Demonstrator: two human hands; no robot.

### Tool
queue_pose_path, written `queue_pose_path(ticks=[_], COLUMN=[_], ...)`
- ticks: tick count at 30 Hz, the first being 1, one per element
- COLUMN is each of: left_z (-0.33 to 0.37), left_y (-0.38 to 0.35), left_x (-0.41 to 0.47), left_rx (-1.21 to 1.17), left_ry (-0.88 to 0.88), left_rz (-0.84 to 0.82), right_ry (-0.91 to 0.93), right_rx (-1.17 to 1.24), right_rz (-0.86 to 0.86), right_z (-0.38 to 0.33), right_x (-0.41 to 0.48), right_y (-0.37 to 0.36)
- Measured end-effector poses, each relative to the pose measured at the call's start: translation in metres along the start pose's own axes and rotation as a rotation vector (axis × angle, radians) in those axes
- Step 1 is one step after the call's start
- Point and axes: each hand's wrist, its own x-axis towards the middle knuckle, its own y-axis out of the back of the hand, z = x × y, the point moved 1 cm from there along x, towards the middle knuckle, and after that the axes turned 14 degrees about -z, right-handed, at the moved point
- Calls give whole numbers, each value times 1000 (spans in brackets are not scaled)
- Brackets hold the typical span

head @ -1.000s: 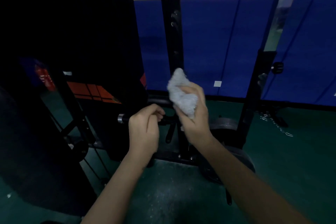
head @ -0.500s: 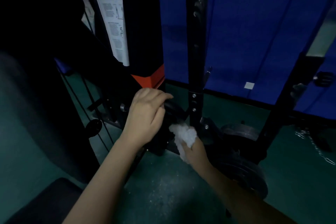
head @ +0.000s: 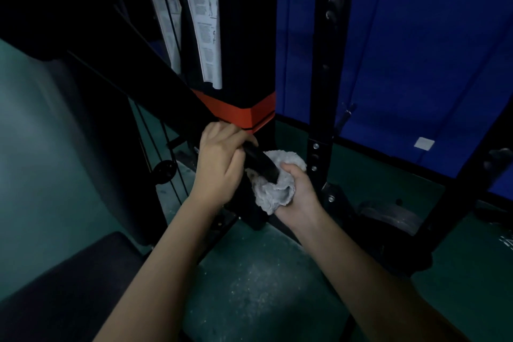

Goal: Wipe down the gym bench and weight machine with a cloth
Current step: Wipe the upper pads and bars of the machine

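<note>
Weight machine [head: 244,36] fills most of the view: a tall black tower with an orange band low down and white paper charts stuck on its side. It stands on the green floor [head: 249,272], and a black upright post [head: 327,64] rises just to its right, in front of a blue wall. The gym bench [head: 55,286] shows only as a dark padded shape at the bottom left, close to the person, and no hand is on it. I think the job is somewhere in the middle, because the wiping is on one small part of the machine, and the pictures cannot show which parts are already clean. The bench and the big tower may be left to do. A short black bar handle [head: 261,162] sticks out near the bottom of the tower. The left hand [head: 219,166] has its grip curled tight around the top of that handle to hold it. The right hand [head: 298,191] has its grip squeezed around the cloth [head: 274,189], a bunched pale rag. The cloth is pressed against the lower end of the handle.
</note>
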Motion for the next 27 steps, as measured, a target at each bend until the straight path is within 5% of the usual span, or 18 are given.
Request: queue_pose_path(ticks=[4,7,10,13,22,27], left_z=[1,0,1,5,34,89], left_y=[-3,-3,-4,-6,-8,-14], left_x=[-2,-4,-6,-10,3,56], left_rx=[-13,-12,-34,-120,-84,-514], left_ry=[28,38,67,124,233,113], left_rz=[14,23,40,100,137,-100], right_ry=[11,283,556,491,284,626], right_rx=[-179,-483,-1052,-1299,-1419,-1313], right_rz=[-57,-34,-56,-182,-193,-105], right_z=[-15,-36,-35,-2,-38,-124], right_x=[-23,-36,-34,-29,-46,-63], right_y=[-8,-21,-37,-26,27,-23])
